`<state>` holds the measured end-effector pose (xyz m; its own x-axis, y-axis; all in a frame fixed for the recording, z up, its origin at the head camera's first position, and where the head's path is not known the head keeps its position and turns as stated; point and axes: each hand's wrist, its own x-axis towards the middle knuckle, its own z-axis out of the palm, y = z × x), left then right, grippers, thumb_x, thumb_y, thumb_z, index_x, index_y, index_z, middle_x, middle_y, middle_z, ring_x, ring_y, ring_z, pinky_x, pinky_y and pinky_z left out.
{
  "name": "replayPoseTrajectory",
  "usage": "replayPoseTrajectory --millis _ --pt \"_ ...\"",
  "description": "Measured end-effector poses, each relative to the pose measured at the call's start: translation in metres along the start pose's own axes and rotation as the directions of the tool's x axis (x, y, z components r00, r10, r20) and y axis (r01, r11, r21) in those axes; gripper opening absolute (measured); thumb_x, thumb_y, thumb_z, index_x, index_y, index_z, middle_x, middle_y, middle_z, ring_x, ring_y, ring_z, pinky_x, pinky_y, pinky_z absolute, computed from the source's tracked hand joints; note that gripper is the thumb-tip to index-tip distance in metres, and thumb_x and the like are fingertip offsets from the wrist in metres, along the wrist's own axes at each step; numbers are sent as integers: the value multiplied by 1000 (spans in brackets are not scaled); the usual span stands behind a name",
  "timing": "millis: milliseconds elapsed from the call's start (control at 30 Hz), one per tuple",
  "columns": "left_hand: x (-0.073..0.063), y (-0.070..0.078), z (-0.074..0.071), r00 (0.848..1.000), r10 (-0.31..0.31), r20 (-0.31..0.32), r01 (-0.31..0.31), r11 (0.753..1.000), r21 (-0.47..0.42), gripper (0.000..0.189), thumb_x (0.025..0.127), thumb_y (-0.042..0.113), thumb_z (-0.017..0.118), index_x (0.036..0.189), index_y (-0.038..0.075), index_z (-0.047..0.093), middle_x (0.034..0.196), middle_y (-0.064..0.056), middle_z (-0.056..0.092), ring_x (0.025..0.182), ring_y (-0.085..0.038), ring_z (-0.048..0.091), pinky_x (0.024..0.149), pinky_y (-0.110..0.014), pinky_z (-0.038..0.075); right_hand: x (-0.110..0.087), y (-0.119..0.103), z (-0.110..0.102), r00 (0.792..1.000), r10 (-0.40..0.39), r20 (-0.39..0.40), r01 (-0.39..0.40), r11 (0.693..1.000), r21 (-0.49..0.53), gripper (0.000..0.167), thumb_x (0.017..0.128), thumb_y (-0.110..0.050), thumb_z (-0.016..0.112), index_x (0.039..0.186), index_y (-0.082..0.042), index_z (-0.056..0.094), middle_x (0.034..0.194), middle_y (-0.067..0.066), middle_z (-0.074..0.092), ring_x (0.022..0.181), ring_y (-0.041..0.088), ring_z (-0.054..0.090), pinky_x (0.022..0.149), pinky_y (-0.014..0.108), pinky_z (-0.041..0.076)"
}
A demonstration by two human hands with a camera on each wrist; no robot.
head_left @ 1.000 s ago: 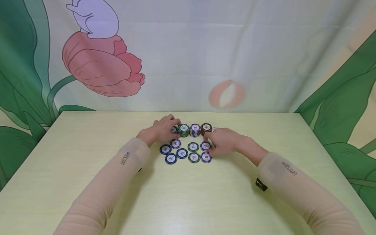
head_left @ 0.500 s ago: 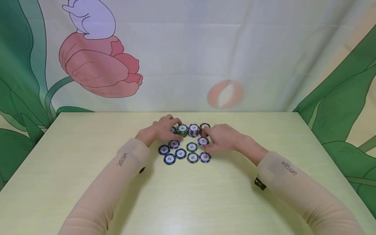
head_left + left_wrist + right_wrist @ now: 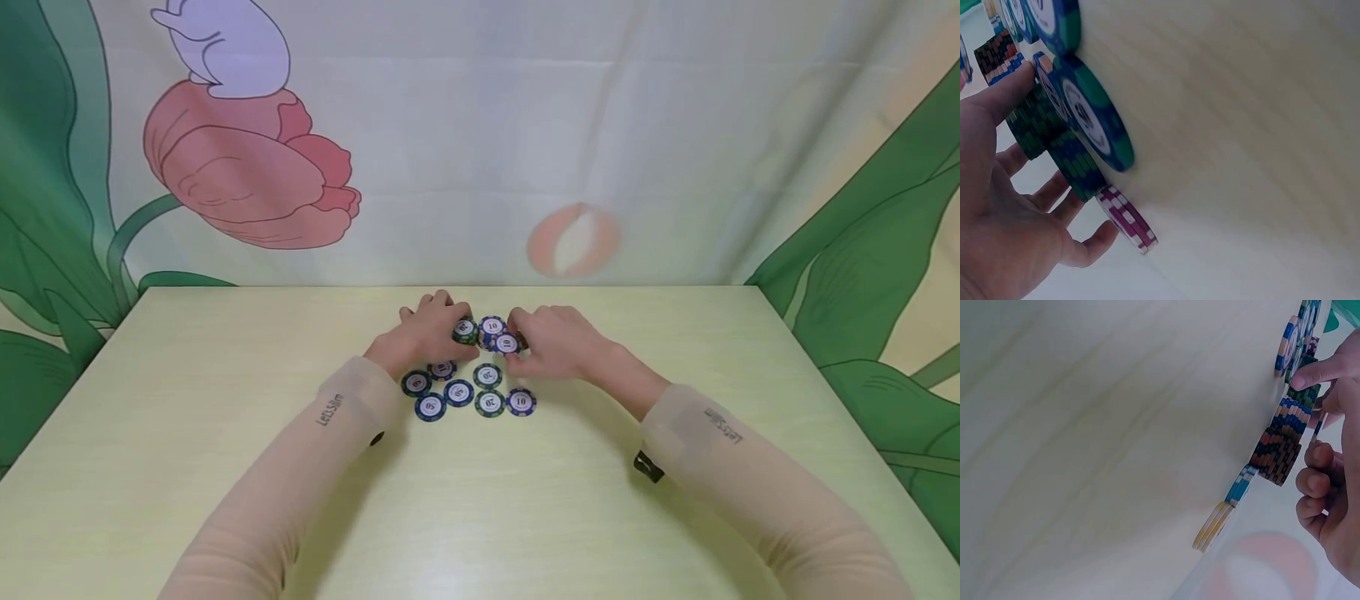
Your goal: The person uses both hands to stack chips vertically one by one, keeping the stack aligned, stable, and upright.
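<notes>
My right hand (image 3: pixel 558 342) pinches one blue poker chip (image 3: pixel 507 343) marked 10, tilted over the front of the blue chip stack (image 3: pixel 492 325). In the right wrist view the held chip (image 3: pixel 1318 428) shows only as a thin edge. My left hand (image 3: pixel 431 329) holds round the stack of green chips (image 3: pixel 465 329), thumb in front and fingers behind. Its other fingers spread behind a blue-green stack (image 3: pixel 1077 165), the little finger by a short pink stack (image 3: pixel 1127 219). From the head view my right hand hides most of the brown stack (image 3: pixel 1275 456).
Loose chips lie flat before the row: several 50s (image 3: pixel 430 407), two green 20s (image 3: pixel 490 403) and a blue 10 (image 3: pixel 521 402); another blue 10 (image 3: pixel 442 369) sits near my left wrist. Short light-blue (image 3: pixel 1241 485) and yellow (image 3: pixel 1212 526) stacks end the row. A printed curtain (image 3: pixel 420 167) hangs behind.
My right hand has lifted the upper blue 10 chip off the table and carried it left and away from me, over the blue stack. My left hand has shifted slightly right along the row.
</notes>
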<state>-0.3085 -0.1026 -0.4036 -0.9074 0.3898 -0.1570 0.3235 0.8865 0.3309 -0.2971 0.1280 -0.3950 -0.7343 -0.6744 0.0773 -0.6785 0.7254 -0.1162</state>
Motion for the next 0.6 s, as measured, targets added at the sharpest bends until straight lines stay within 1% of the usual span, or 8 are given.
replayPoseTrajectory --millis 100,233,400,600 --pt "2 2 1 1000 11 -2 -11 1000 -4 55 94 46 72 138 14 59 138 -18 45 128 -38 39 105 -71 27 4 -2 0 1000 6 -14 -7 1000 -11 34 87 -38 66 102 -8 63 67 -4 57 56 13 51 50 30 39" --pt "3 3 3 1000 23 -2 -23 1000 -8 53 95 45 71 137 15 59 138 -18 45 126 -38 39 104 -70 29 9 -5 -1 1000 22 -22 -23 999 -29 33 88 -38 66 101 -8 61 69 -3 58 56 13 52 49 29 40" --pt "4 4 5 1000 25 -7 -25 1000 -1 50 97 45 69 138 17 58 139 -18 44 128 -39 38 103 -70 30 14 -9 0 998 57 -9 -57 997 -52 32 88 -37 67 100 -8 60 70 -1 58 57 15 52 50 31 41" --pt "3 5 6 1000 25 -16 -25 1000 3 49 98 44 68 138 18 58 139 -19 44 129 -40 37 101 -70 31 19 -15 3 998 70 2 -69 994 -84 30 89 -34 67 97 -7 58 70 1 57 58 17 53 50 33 42"
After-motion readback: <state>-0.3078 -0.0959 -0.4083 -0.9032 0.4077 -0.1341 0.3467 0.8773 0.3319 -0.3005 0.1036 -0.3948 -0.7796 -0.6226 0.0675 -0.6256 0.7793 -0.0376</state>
